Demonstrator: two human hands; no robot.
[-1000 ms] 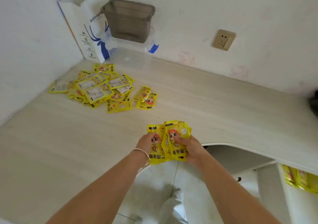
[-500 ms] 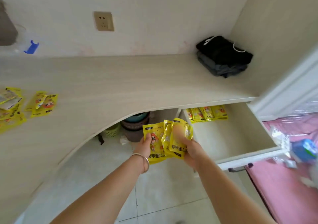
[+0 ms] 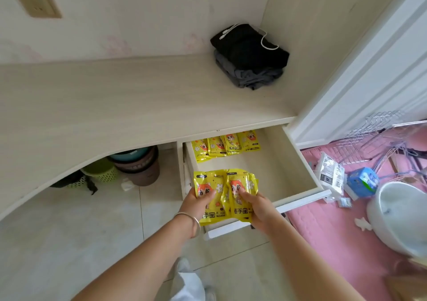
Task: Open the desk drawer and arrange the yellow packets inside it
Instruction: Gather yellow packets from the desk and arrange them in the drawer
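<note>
Taking the open drawer (image 3: 286, 162) as reference: far to its upper left, a wall socket (image 3: 35, 0) is cut off by the frame's top edge. Left of the drawer, under the curved desk top (image 3: 104, 106), a dark item by a green basket (image 3: 101, 173) and a stack of round bins (image 3: 138, 164) sit in shadow; the desk edge hides their upper parts and their contents cannot be made out. At the drawer's back edge a row of yellow packets (image 3: 227, 144) lies overlapping, tops hidden beneath the desk top, so the count is uncertain. Over the drawer's front left corner, the left hand (image 3: 197, 204) and right hand (image 3: 258, 208) sit side by side, each clamped on held yellow packets (image 3: 225, 194), thumbs on the printed faces; how many packets are stacked there cannot be told. The hands cover most of the drawer front's left part. Above the drawer's right end, folded dark clothes (image 3: 249, 57) with a white cable rest in the desk corner. Right of the drawer, a pink mat (image 3: 328, 229) holds a white bag, a blue pack and a white basin (image 3: 402, 217), partly cut off by the frame. The floor is pale tile.
</note>
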